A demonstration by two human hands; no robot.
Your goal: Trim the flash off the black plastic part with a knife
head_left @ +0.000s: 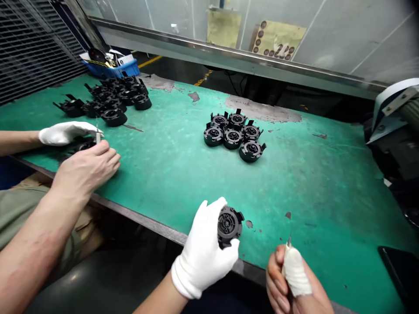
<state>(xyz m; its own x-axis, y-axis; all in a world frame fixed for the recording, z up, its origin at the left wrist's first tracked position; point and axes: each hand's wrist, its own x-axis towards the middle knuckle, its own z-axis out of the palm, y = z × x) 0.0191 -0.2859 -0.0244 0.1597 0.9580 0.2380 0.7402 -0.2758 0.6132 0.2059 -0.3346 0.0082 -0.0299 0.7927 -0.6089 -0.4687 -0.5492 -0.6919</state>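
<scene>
Gripping a round black part at the lower center of the frame between the thumb and fingers of the gloved left hand, near the edge of the green table. Pinching a thin, pointed tool at lower right in the closed right hand, below six similar parts grouped right of upper center.

Worn green bench, black parts

Even light, pale sheen on the table, edges visibly stretched
</scene>
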